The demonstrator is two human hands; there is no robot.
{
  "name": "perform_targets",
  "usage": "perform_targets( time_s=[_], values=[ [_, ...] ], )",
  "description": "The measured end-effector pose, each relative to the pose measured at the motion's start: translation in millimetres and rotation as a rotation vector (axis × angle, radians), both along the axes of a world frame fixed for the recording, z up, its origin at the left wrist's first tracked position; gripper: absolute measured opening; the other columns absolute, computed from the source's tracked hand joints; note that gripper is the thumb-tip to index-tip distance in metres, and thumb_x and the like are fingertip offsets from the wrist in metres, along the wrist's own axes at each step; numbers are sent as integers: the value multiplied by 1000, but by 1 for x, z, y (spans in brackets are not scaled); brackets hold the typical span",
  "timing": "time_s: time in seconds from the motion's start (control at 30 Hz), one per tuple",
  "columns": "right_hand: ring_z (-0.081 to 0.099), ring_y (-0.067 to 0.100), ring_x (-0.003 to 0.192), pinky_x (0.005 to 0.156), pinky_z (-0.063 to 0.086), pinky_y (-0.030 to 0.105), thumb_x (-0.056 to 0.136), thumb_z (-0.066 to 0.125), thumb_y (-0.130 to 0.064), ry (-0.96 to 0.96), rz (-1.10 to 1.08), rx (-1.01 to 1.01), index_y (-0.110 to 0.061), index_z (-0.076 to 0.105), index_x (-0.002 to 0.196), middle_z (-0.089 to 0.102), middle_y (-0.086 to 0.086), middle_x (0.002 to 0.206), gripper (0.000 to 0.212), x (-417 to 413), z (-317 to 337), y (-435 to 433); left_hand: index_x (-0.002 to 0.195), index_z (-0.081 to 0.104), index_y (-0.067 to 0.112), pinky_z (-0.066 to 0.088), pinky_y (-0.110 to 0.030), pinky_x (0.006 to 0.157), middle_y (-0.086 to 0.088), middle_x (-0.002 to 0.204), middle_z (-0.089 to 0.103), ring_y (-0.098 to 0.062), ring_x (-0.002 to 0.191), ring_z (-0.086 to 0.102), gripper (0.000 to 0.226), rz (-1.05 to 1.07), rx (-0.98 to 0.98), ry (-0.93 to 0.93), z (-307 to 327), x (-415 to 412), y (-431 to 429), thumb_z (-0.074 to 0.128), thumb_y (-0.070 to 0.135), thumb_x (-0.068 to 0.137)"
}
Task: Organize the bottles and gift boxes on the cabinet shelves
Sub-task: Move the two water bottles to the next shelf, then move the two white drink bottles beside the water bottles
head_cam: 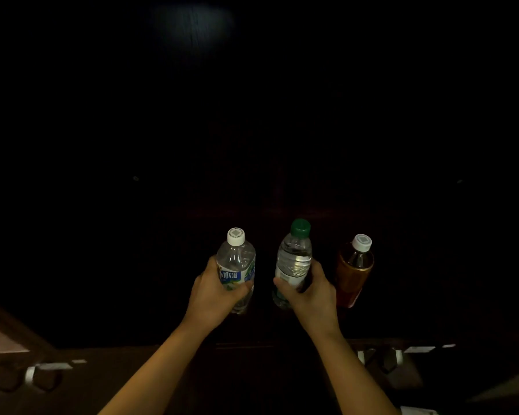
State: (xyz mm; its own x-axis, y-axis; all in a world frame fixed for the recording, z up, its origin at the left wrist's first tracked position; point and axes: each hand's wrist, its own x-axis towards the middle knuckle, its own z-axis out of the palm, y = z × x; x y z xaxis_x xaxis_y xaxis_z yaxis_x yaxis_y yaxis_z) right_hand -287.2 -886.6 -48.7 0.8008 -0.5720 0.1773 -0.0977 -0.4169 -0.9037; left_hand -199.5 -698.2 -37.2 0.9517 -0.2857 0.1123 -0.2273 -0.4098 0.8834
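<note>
The scene is very dark. My left hand (215, 293) grips a clear water bottle (237, 259) with a white cap and a blue-green label. My right hand (310, 290) is wrapped around a second clear water bottle (294, 256) with a green cap. Both bottles stand upright inside the dark cabinet (252, 145). To the right of them stands a tea bottle (354, 271) with a white cap, brown liquid and a red-orange label, untouched. No gift boxes show; the shelf surface is lost in shadow.
A dim patch of reflected light (192, 25) shows high on the cabinet's dark back. Carved wooden trim with pale gaps (27, 375) runs along the bottom left, and similar trim (381, 359) sits at the lower right.
</note>
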Motion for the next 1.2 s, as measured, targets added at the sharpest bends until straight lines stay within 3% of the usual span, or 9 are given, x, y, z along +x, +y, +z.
perform_targets(
  time_s=[0.2, 0.4, 0.6, 0.7, 0.77, 0.83, 0.93, 1.07, 1.2],
  values=[
    [55, -15, 106, 85, 45, 8, 69, 86, -47, -3, 47, 11, -32, 39, 145, 58, -30, 118, 90, -7, 11, 2, 138, 39, 31, 46, -5, 77, 18, 119, 59, -2, 111, 60, 85, -72, -28, 19, 3, -3, 8, 87, 38, 69],
    [41, 5, 138, 105, 41, 28, 67, 83, -56, -61, 6, -43, -35, 21, 154, 43, -11, 153, 109, -22, 22, 6, 156, 16, 28, 35, -31, 109, 6, 157, 34, -13, 142, 34, 123, -23, 0, 17, 16, -6, 26, 79, 69, 58],
    [33, 13, 145, 109, 35, 36, 63, 74, -69, -105, -54, -112, -41, 18, 153, 32, -12, 159, 110, -43, 44, 19, 148, 21, 47, 34, -22, 97, 22, 150, 35, 5, 130, 33, 98, 39, -21, -100, 33, -12, 59, 58, 87, 66],
    [37, 14, 142, 109, 39, 41, 65, 75, -64, -123, -80, -158, -44, 21, 151, 34, -16, 156, 104, -53, 66, 35, 143, 25, 52, 33, -11, 87, 37, 134, 37, 10, 123, 36, 79, 77, -18, -208, 48, -20, 82, 53, 80, 76],
    [40, 7, 135, 105, 41, 35, 66, 73, -63, -193, -89, -216, -45, 28, 148, 40, -29, 146, 95, -60, 83, 52, 141, 34, 51, 36, -5, 81, 44, 126, 38, 16, 118, 41, 66, 97, -5, -305, 64, -28, 103, 52, 75, 82],
    [45, 3, 126, 99, 41, 27, 68, 71, -58, -282, -89, -272, -40, 39, 143, 44, -35, 133, 83, -65, 99, 78, 133, 46, 48, 42, -9, 86, 40, 123, 47, 17, 116, 46, 55, 74, -40, -370, 82, -37, 131, 50, 73, 85],
    [55, 13, 121, 101, 44, 29, 73, 79, -36, -363, -74, -335, -28, 54, 132, 57, -11, 129, 65, -68, 119, 129, 123, 58, 40, 50, -20, 90, 27, 116, 61, 3, 112, 58, 45, 22, -127, -394, 107, -53, 185, 57, 64, 86],
    [59, 14, 116, 96, 36, 3, 74, 84, -16, -404, 33, -379, -30, 59, 121, 61, -10, 126, 55, -65, 140, 207, 119, 61, 32, 53, -24, 85, 22, 108, 66, -5, 103, 65, 34, 84, -188, -443, 128, -69, 265, 71, 35, 86],
    [61, 11, 107, 85, 45, 17, 75, 82, -20, -450, 152, -363, -42, 55, 120, 59, -18, 126, 56, -58, 153, 291, 116, 63, 31, 55, -28, 81, 16, 105, 70, -11, 99, 68, 33, 193, -208, -480, 135, -77, 350, 74, 28, 86]
  ],
)
